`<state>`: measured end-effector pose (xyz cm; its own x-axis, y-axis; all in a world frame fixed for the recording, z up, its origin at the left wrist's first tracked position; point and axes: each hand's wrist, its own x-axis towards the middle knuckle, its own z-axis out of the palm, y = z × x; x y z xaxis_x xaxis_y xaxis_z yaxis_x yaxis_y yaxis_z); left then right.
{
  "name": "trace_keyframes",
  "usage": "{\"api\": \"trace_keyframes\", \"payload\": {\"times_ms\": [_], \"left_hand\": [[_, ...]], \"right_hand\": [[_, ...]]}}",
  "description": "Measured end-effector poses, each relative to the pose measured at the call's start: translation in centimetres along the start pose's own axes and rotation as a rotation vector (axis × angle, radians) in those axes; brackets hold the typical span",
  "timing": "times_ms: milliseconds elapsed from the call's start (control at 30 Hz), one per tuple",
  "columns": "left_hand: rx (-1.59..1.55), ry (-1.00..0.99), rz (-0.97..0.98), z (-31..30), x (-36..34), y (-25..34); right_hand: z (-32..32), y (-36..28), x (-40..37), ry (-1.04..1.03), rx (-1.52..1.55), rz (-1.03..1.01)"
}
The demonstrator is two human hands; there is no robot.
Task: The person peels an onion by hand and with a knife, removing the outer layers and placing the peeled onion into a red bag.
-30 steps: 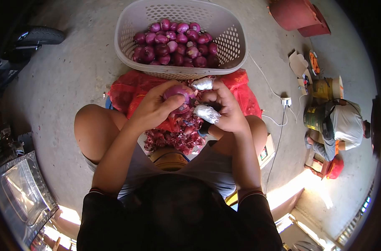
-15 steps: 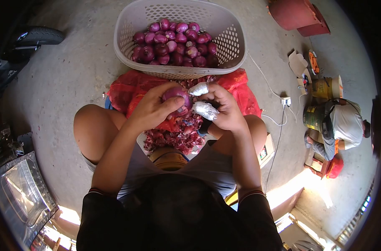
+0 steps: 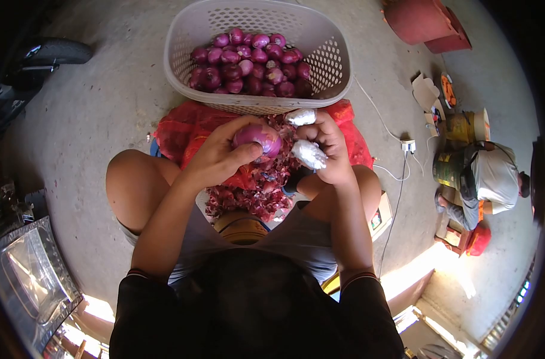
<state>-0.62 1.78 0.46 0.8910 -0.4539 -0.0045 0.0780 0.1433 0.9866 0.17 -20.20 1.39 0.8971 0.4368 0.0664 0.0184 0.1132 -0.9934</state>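
Observation:
My left hand is closed round a red onion, with the thumb pressed on its near side. Just right of the onion is my right hand, apart from it. Silver foil-like wrapping covers its thumb and a fingertip, which are spread from each other; the other fingers curl inward, and nothing shows between them. Below both hands lies a heap of onion skins on red mesh sacking. Beyond it, a grey plastic basket holds many red onions.
A yellowish tub stands between my knees. To the right, a white cable with a plug crosses the concrete floor, and another person bends near some buckets. A tyre is at the upper left.
My right hand has moved right, away from the onion, and its wrapped thumb and finger have drawn back. The left hand keeps the onion nearly in place, with its surface turned a little.

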Motion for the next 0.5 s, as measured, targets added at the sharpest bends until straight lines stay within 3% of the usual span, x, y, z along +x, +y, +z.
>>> {"api": "trace_keyframes", "payload": {"times_ms": [200, 233, 333, 500], "left_hand": [[0.019, -0.025, 0.002, 0.0, 0.3, 0.6], [0.005, 0.005, 0.012, 0.2, 0.3, 0.7], [-0.017, 0.072, 0.022, 0.5, 0.2, 0.7], [-0.017, 0.061, 0.009, 0.4, 0.1, 0.0]], "right_hand": [[0.7, -0.2, -0.2, -0.109, -0.126, 0.006], [0.6, 0.2, 0.0, -0.118, -0.208, -0.079], [0.8, -0.6, -0.1, -0.084, -0.189, 0.072], [1.1, 0.0, 0.3, -0.063, -0.157, -0.078]]}}
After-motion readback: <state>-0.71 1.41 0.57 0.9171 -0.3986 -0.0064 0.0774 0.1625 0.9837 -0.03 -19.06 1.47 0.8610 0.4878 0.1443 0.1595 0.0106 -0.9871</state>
